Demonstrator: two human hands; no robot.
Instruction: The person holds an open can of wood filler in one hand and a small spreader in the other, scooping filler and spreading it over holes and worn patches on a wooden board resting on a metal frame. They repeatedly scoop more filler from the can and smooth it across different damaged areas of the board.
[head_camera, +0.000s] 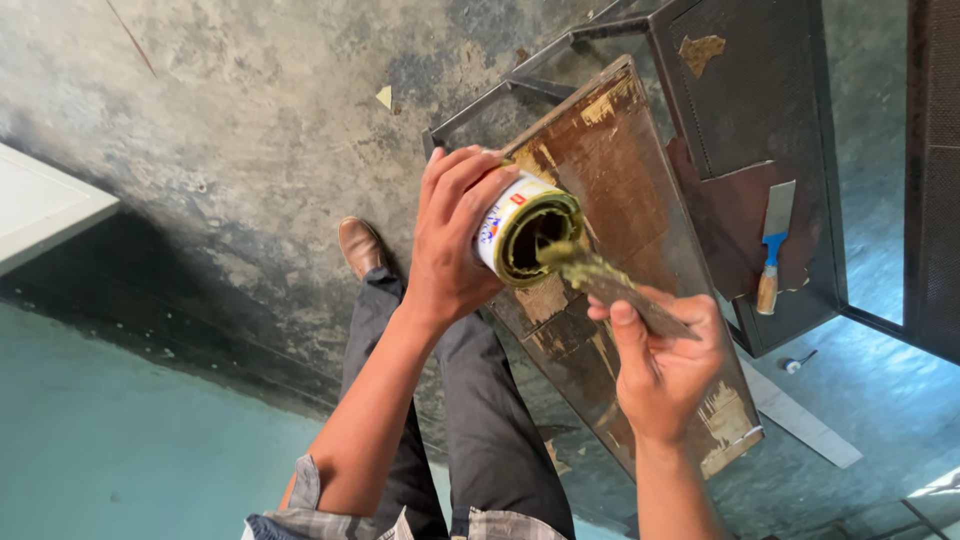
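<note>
Left hand (450, 240) tilting tin (525, 232), right hand (665, 365) scraping

The floor (250, 130) is bare concrete — grey, blotched and stained, with a small paper scrap (384, 96) on it. Along one side runs a teal wall (110, 440), its foot scuffed dark. A white panel (40, 205) juts in at the edge. A black metal frame (540, 70) stands on the floor — daylight falls bright across the far corner.
</note>
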